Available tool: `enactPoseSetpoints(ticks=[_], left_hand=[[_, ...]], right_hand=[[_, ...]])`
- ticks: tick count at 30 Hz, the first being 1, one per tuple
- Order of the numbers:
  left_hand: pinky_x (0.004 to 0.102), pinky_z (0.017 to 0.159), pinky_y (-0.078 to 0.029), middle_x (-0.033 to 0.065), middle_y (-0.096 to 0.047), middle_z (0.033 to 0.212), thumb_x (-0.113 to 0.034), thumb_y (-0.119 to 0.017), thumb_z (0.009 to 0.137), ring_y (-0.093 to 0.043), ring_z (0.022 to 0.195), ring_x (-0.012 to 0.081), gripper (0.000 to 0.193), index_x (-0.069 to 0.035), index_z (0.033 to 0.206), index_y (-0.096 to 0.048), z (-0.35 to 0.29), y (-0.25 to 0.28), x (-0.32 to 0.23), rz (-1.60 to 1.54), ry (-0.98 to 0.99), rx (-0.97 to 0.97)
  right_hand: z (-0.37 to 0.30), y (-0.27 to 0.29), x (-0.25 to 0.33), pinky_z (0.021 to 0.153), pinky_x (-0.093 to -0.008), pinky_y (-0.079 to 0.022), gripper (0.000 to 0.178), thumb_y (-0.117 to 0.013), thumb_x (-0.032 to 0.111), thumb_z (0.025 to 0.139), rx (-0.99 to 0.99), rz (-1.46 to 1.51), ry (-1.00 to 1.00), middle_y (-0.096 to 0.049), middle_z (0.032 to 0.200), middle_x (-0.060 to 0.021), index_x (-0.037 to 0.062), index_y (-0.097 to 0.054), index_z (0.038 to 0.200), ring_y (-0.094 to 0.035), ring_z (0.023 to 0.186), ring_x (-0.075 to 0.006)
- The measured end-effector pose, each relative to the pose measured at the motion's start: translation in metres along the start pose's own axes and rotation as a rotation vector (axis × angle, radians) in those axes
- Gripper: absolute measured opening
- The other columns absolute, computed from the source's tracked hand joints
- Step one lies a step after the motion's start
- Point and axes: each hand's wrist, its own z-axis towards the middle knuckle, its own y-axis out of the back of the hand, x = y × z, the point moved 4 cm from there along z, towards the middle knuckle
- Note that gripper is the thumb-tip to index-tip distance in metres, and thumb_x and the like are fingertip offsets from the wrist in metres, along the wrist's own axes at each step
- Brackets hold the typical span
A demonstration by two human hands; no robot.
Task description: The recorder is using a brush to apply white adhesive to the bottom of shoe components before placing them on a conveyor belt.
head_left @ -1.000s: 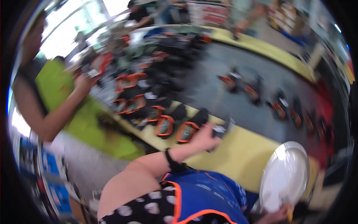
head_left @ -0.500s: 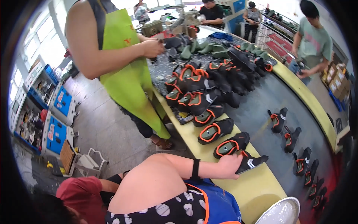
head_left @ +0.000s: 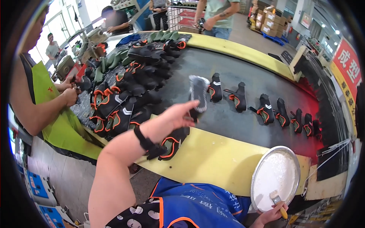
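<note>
My left hand (head_left: pixel 178 115) holds up a black shoe (head_left: pixel 198 92) over the edge of the dark surface, its grey underside with a pale rim turned to view. Thumb and fingers pinch one end of it; part of the shoe is hidden behind them. My right hand (head_left: pixel 269 215) grips a paintbrush (head_left: pixel 281 210) by its yellow handle. The pale bristles reach into a round metal basin (head_left: pixel 256 167) that carries a white coating or liquid. Beneath my left forearm, another black shoe with orange trim (head_left: pixel 172 143) lies on the yellow table edge.
On the dark conveyor-like surface (head_left: pixel 224 125), several black-and-orange shoes stand in a row toward a red-lit opening (head_left: pixel 310 102). A heap of shoes (head_left: pixel 142 78) lies at left, beside a person in a green apron (head_left: pixel 53 110). Another person (head_left: pixel 220 17) stands across the table.
My left hand has lifted the shoe off the yellow edge and tipped its underside into view. The view has swung right; the basin shows fully, and my right hand with the brush has appeared.
</note>
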Motion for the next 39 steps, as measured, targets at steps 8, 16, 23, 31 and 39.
enactPoseSetpoints(ticks=[8,16,23,31,39], left_hand=[[0.0376,0.056,-0.056,0.0108,-0.068,0.096,-0.03,-0.08,0.082,-0.068,0.069,0.0265,0.042,-0.006,0.113,-0.065,0.155,0.072,-0.027,0.221,0.094,-0.374],[0.0468,0.086,-0.058,0.015,-0.056,0.126,-0.011,-0.074,0.086,-0.06,0.111,0.035,0.049,-0.006,0.129,-0.052,0.228,0.121,-0.032,0.234,-0.105,-0.516],[0.0458,0.092,-0.054,0.0139,-0.067,0.116,-0.015,-0.071,0.084,-0.065,0.111,0.0334,0.034,-0.001,0.115,-0.065,0.22,0.134,-0.054,0.367,-0.162,-0.451],[0.048,0.112,-0.034,0.0094,-0.048,0.148,-0.016,-0.047,0.096,-0.039,0.141,0.0259,0.043,-0.008,0.138,-0.051,0.084,0.131,-0.195,2.096,-0.895,-1.12],[0.0558,0.114,-0.03,0.0047,-0.041,0.151,-0.018,-0.052,0.095,-0.036,0.143,0.0329,0.054,-0.02,0.149,-0.043,0.082,0.155,-0.204,2.124,-0.359,-0.943]], right_hand=[[-0.007,-0.004,0.007,0.062,-0.0259,-0.033,0.023,-0.053,0.019,0.103,-0.065,-0.059,-0.007,-0.04,0.075,-0.0007,0.0041,-0.047,0.086,-0.039,0.069,-0.011],[-0.008,-0.008,-0.014,0.062,-0.0245,-0.033,0.02,-0.053,0.019,0.104,0.02,0.014,0.059,-0.04,0.077,0.001,0.0062,-0.047,0.089,-0.039,0.069,-0.0092],[-0.016,-0.005,0.003,0.064,-0.039,-0.049,0.036,-0.064,0.028,0.098,-0.031,-0.084,0.148,-0.061,0.077,-0.0176,-0.007,-0.058,0.095,-0.057,0.068,-0.0266],[-0.015,-0.012,-0.001,0.064,-0.032,-0.042,0.025,-0.06,0.021,0.1,-0.008,-0.066,0.094,-0.051,0.078,-0.0089,-0.0014,-0.054,0.09,-0.049,0.07,-0.0188],[-0.02,-0.011,-0.004,0.063,-0.025,-0.035,0.019,-0.051,0.018,0.105,0.017,-0.085,0.063,-0.044,0.078,-0.0006,0.0046,-0.048,0.091,-0.041,0.069,-0.0099]])
